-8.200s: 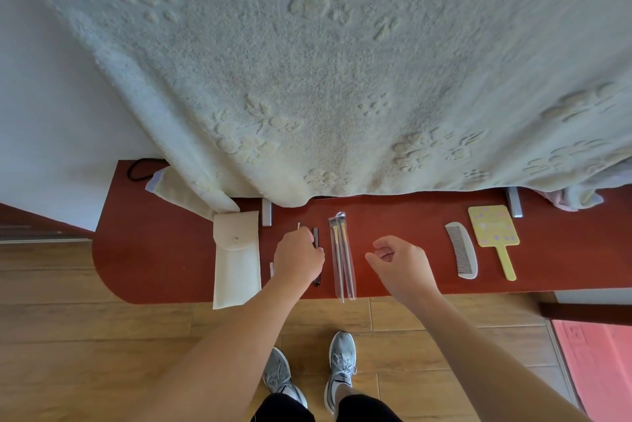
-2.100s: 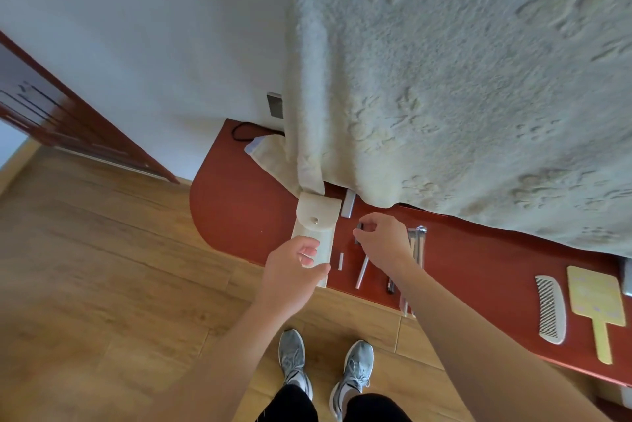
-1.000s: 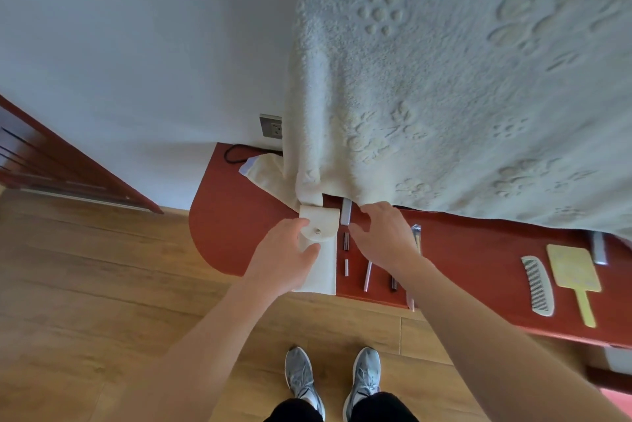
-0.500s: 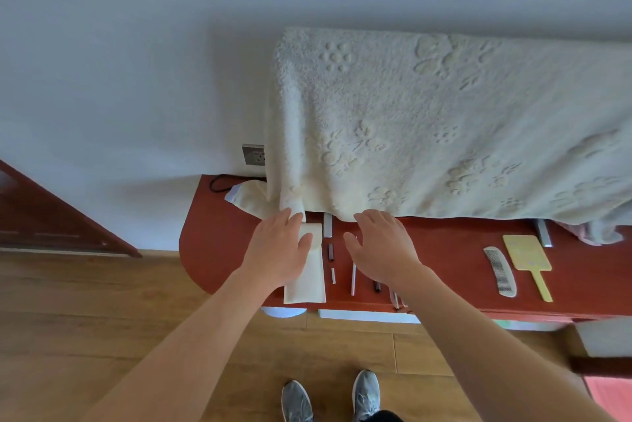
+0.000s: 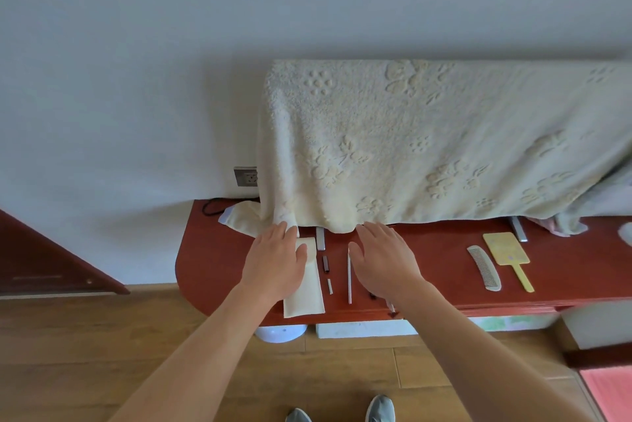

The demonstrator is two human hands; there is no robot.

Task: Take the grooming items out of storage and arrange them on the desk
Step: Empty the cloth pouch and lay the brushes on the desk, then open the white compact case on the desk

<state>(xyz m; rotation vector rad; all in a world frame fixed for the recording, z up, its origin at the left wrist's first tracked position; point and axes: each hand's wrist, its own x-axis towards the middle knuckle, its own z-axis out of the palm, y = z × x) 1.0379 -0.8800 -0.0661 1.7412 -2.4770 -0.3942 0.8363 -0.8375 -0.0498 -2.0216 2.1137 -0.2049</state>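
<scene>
Both hands now lie flat with straight fingers and hold nothing, whereas two seconds ago the right was pinching a tool and the left was curled. The left hand (image 5: pixel 273 261) covers the upper half of the cream pouch (image 5: pixel 304 290). The right hand (image 5: pixel 383 257) is spread over the red desk (image 5: pixel 212 261), hiding part of the laid-out tools; whether it touches them is unclear. Between the hands lie a short dark piece (image 5: pixel 325 264) and a slender silver tool (image 5: pixel 349 279). Well to the right lie a pale comb (image 5: pixel 485 267) and a yellow hand mirror (image 5: pixel 508 252); its print is too small to read. A cream blanket (image 5: pixel 427 148) hangs over the desk's back edge, beside a wall socket (image 5: pixel 245 176).
</scene>
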